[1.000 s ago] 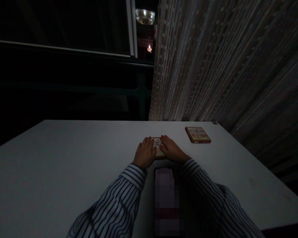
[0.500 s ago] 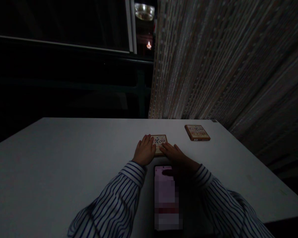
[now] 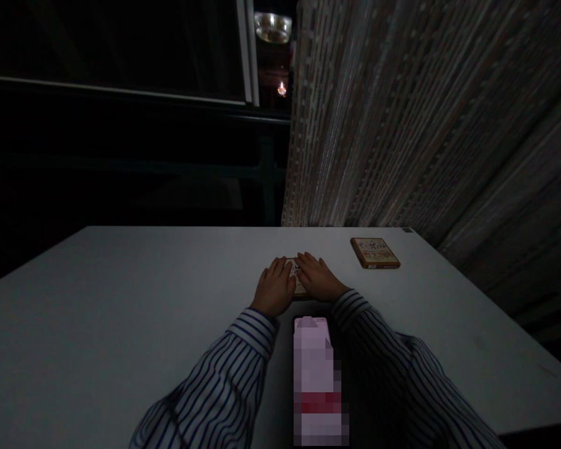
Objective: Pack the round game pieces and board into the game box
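A thin, square printed box (image 3: 299, 288) lies flat on the white table, mostly covered by both hands. My left hand (image 3: 275, 288) rests over its left side, fingers stretched out and pointing away from me. Over its right side lies my right hand (image 3: 320, 279), fingers extended and flat. Between the two hands a strip of the printed cover shows. Just nearer to me is a phone (image 3: 313, 368) with a lit pinkish screen, partly blurred out. Neither hand touches the phone.
A second square box (image 3: 375, 252) of similar look lies at the back right of the white table (image 3: 168, 299). String curtains (image 3: 346, 125) hang behind the table. The room is dark, with a small light (image 3: 282, 88) in the background.
My right hand has moved from the box's right edge forward and onto its top, covering more of it. My left hand stays in place. The phone screen looks brighter.
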The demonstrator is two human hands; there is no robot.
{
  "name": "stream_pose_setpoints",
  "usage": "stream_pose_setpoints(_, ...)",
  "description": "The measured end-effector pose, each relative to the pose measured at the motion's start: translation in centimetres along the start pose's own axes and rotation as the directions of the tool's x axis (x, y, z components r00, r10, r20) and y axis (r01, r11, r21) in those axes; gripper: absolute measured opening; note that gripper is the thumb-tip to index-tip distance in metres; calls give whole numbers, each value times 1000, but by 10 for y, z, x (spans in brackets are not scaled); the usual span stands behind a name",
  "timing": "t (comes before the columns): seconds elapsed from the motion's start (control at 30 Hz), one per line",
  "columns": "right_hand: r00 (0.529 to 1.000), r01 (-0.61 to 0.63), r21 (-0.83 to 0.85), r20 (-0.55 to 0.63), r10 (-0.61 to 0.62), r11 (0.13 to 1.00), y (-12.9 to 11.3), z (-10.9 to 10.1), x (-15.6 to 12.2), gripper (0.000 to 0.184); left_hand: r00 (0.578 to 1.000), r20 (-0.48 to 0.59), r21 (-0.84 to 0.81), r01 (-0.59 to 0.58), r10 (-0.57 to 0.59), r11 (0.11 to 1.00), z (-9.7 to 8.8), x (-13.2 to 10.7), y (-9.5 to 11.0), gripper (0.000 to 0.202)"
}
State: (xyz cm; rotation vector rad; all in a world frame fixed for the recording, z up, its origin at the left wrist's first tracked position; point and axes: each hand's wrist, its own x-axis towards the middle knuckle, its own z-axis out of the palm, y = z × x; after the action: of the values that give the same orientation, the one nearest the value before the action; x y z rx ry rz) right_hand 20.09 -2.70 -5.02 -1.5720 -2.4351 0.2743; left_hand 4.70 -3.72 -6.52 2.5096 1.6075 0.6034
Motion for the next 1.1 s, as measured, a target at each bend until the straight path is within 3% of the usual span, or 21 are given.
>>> stream_pose_setpoints(0.33, 995, -53, 24, -78, 55, 998, 16, 17, 2, 55, 997, 62, 19, 43, -44, 999, -6, 9, 3, 49)
stream_pose_setpoints(0.47, 995, -66, 22, -76, 68, 998, 14, 18, 3, 54, 997, 8, 49, 81, -81, 996, -8, 13, 10, 46)
stream_pose_setpoints(0.7, 992, -99, 24, -74, 101, 995, 13, 15, -1, 55, 991, 53, 5, 124, -124, 992, 0, 10, 4, 51)
stream_pose_setpoints(1.1, 969, -223, -62, -120, 215, 973, 2, 9, -21, 52, 989, -74, 24, 130, -127, 991, 0, 1, 0, 48)
